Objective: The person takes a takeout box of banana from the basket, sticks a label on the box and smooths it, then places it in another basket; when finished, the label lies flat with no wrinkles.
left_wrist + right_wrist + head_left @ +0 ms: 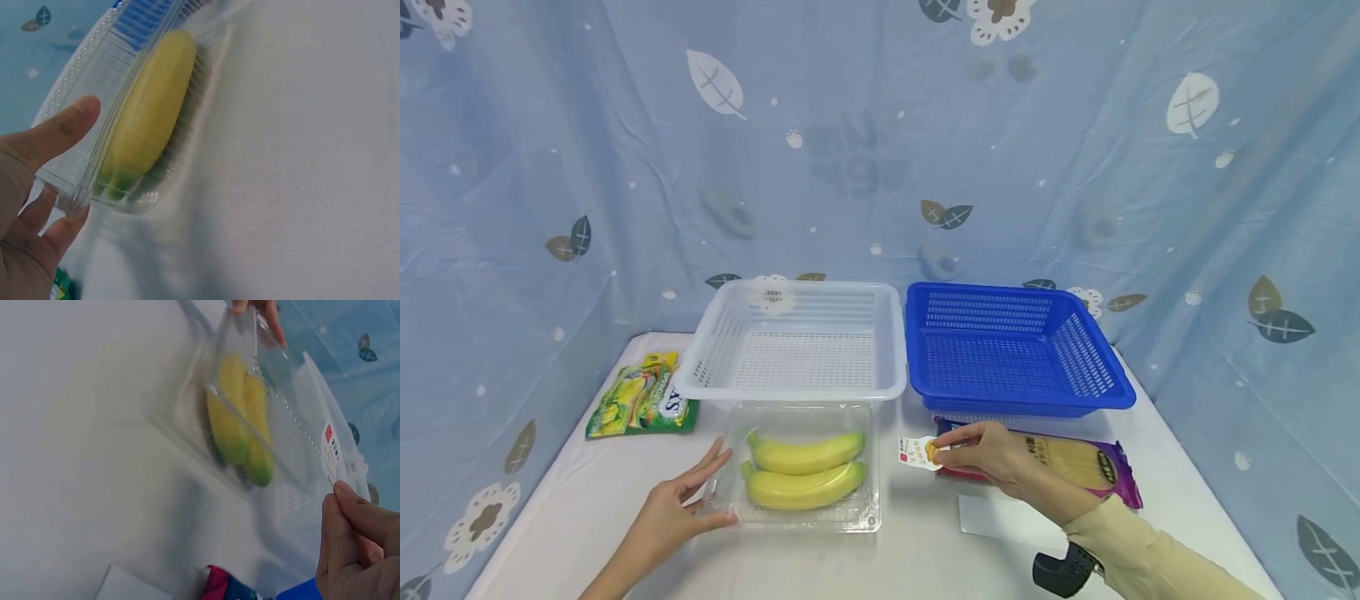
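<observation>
A clear plastic box (872, 492) with two yellow bananas (805, 490) inside lies in front of the white basket. My left hand (673, 515) holds the left end of this box, thumb at the near corner and fingers spread along the side. In the left wrist view, thumb and fingertips straddle the box's edge, and one banana (153, 103) shows through the wall. Between thumb and fingertips my right hand (981, 454) pinches a white label sticker (913, 452) with a red square and an orange fruit picture. The label (330, 450) is upright in the right wrist view, to the right of the box.
The white basket (805, 393) and a blue basket (1022, 402) stand side by side at the back. A noodle pack (1075, 462) lies partly behind my right hand. Nearer is a white paper slip (1003, 518). A green and yellow packet (643, 398) lies at the left.
</observation>
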`<state>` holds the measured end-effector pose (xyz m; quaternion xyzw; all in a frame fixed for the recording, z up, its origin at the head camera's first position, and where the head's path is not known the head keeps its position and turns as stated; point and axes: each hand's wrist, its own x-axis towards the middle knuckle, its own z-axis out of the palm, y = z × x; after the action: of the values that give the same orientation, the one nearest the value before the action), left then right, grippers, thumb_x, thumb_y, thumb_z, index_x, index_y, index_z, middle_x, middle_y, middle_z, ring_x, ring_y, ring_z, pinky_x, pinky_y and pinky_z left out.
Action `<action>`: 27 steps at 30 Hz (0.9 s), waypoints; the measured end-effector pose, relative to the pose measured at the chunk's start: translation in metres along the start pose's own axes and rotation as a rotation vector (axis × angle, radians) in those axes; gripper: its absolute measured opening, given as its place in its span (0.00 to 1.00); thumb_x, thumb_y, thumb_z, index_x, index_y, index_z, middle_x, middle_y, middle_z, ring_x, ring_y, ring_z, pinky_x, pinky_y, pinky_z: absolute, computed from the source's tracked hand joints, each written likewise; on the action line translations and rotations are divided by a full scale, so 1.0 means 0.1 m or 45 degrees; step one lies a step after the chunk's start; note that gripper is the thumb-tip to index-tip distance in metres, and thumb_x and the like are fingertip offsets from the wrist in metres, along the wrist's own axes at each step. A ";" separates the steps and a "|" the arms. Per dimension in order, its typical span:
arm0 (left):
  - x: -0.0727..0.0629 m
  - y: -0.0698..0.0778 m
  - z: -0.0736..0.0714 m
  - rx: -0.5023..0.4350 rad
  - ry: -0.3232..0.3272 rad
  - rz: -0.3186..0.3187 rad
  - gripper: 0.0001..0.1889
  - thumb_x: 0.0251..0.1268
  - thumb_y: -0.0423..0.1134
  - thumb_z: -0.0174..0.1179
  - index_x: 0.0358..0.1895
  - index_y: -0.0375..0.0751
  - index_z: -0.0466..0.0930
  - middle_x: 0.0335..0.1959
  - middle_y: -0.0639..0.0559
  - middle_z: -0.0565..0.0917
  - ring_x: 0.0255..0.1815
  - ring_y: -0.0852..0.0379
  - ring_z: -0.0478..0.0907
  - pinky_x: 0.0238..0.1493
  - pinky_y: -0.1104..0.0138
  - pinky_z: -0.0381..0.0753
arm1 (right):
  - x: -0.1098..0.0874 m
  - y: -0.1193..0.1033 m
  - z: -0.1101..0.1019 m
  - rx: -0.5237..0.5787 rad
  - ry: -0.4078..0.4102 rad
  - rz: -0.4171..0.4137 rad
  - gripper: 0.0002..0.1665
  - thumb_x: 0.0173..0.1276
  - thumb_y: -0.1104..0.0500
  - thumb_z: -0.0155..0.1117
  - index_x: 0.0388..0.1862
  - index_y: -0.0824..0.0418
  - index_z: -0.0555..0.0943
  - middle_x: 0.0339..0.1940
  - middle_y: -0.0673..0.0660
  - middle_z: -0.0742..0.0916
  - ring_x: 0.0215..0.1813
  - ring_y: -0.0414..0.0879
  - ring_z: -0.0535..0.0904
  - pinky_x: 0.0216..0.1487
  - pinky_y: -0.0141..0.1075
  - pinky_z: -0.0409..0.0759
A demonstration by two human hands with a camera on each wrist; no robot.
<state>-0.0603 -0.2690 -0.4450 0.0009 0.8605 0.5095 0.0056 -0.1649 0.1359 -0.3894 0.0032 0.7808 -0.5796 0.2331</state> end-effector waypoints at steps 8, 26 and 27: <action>0.00 -0.02 0.01 -0.020 0.000 -0.016 0.45 0.40 0.37 0.77 0.68 0.38 0.68 0.73 0.45 0.56 0.69 0.40 0.57 0.54 0.58 0.76 | 0.12 -0.18 0.23 0.031 -0.085 -0.006 0.14 0.55 0.72 0.70 0.42 0.74 0.84 0.36 0.59 0.86 0.36 0.46 0.83 0.45 0.42 0.83; 0.01 -0.02 0.02 -0.028 0.002 -0.052 0.44 0.40 0.37 0.77 0.68 0.39 0.68 0.74 0.46 0.55 0.70 0.37 0.56 0.55 0.56 0.75 | 0.43 -0.56 0.58 0.024 -0.372 -0.135 0.13 0.56 0.74 0.69 0.41 0.78 0.82 0.34 0.60 0.88 0.36 0.44 0.84 0.47 0.43 0.82; 0.01 -0.02 0.02 -0.029 0.000 -0.055 0.45 0.40 0.37 0.77 0.68 0.39 0.68 0.74 0.46 0.55 0.70 0.37 0.56 0.55 0.56 0.75 | 0.45 -0.57 0.59 0.016 -0.393 -0.137 0.13 0.56 0.74 0.69 0.41 0.77 0.82 0.33 0.59 0.88 0.35 0.44 0.84 0.48 0.43 0.82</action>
<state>-0.0618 -0.2682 -0.4477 -0.0178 0.8545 0.5189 0.0165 -0.1994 0.0514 -0.3673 -0.1262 0.7313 -0.5896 0.3188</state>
